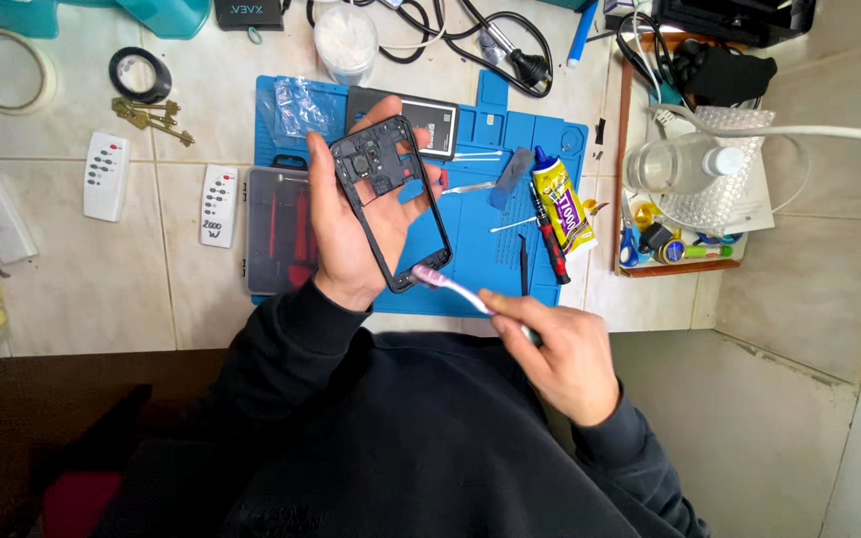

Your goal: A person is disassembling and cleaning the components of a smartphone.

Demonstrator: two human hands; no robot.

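Toothbrush meets phone frame at its lower edge

Left hand (pixel 346 234) grips the black plastic phone frame (pixel 391 199), stripped of screen and back, upright above the blue silicone repair mat (pixel 495 254) on the tabletop. Right hand (pixel 560 349) is closed round a pink-and-white toothbrush (pixel 455 289), bristles touching the frame's bottom corner. Judging by that, brushing seems barely started; a flat black battery (pixel 421 118) lies on the mat's far edge.

Dark navy long-sleeved sweatshirt (ribbed cuffs at both wrists), hands bare.
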